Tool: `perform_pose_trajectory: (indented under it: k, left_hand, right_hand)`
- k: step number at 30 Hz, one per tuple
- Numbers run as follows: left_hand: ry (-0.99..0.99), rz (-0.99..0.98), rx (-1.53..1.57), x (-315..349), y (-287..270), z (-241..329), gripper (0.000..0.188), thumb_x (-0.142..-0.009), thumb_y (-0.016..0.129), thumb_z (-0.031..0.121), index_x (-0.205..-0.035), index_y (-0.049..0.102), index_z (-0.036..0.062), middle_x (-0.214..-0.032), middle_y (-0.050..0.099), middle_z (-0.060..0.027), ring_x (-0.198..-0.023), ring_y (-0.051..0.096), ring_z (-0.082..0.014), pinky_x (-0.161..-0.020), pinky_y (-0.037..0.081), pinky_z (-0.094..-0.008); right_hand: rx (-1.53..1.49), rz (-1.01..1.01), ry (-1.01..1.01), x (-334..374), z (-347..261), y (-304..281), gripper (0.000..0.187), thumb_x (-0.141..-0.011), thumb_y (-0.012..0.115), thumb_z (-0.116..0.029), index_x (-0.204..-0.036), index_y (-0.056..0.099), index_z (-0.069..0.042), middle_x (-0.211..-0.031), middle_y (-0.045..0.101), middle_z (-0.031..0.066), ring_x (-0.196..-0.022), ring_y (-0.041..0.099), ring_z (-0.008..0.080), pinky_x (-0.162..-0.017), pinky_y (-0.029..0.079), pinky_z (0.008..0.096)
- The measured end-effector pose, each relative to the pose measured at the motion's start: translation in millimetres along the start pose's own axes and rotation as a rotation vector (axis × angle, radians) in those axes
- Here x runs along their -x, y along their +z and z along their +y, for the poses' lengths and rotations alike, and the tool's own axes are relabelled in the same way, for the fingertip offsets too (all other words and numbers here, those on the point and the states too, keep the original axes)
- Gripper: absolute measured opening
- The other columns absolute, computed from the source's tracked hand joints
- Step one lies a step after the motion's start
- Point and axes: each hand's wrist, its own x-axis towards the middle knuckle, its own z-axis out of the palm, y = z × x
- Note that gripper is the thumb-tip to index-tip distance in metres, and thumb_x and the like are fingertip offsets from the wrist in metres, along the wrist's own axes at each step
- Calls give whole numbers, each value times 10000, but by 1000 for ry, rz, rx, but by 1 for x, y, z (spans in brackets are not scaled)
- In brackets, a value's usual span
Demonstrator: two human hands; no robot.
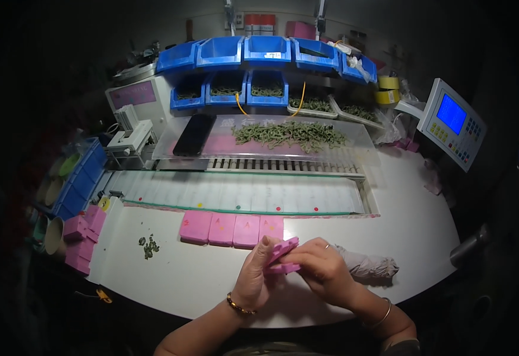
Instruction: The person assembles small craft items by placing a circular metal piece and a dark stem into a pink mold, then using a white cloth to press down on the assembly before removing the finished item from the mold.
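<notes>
Both my hands meet low over the white table [390, 237], close to my body. My left hand [253, 279] has its fingers [266, 246] wrapped around a pink block [283, 255], clamped on its near side, while my right hand [325, 267] closes its fingers over the same block from the other side, so the block sits tilted between the two palms with one end poking up past my left fingertips. Just right of my right hand a crumpled grey cloth [369, 267] lies on the table.

Beyond my hands, four pink blocks [231, 229] lie flat in a row, touching edge to edge. Off to the left sits a small scatter of green bits [148, 245], and further left, at the table's edge, a stack of more pink blocks [81, 237].

Behind the row runs a pale conveyor strip [241, 193] with coloured dots along its near border. Past that a clear tilted tray [354, 148] carries a heap of green parts [289, 134] and a dark phone [194, 134] beside them. At the back, blue bins [265, 50] stand in two tiers, the lower ones holding more green parts. To the right a control panel [452, 121] with a blue screen faces me, and rolls of yellow tape [388, 89] stand near it.
</notes>
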Motion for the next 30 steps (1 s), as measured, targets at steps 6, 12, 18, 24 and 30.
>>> perform_pose_trajectory:
  k: [6,12,18,24,30]
  left_hand:
    - [-119,71,-35,-8,14,19,370,-953,617,397,-1099,559,62,-996,602,-36,-912,581,-122,-840,495,-288]
    - [-68,134,109,-24,4,16,350,-951,558,428,-972,548,78,-843,590,-54,-749,590,-160,-670,513,-296]
    - [-133,135,47,-28,-5,11,444,-977,373,495,-925,526,81,-703,564,-126,-619,572,-206,-553,494,-312]
    - [-154,194,-9,-26,-10,19,453,-965,346,425,-913,552,25,-705,590,-155,-619,594,-282,-610,523,-399]
    - [-176,210,41,-27,0,8,381,-965,409,369,-933,531,9,-736,553,-122,-704,611,-277,-600,546,-429]
  right_hand:
    - [289,98,-88,-6,-6,12,351,-702,635,54,-1030,699,-56,-977,692,71,-818,617,273,-717,529,340]
    - [613,3,-245,5,-20,33,383,-755,598,-54,-1125,692,-30,-1152,671,83,-951,630,209,-791,540,275]
    - [655,-79,-265,27,-16,17,409,-832,609,-139,-1235,643,-79,-1319,581,73,-1135,550,206,-937,449,322]
    - [643,-162,153,47,-4,-42,543,-821,674,-165,-1350,557,-131,-1362,522,141,-1273,460,310,-1044,349,456]
    - [535,-329,308,74,18,-60,678,-745,729,-85,-1386,518,-144,-1228,576,143,-1089,564,340,-950,410,444]
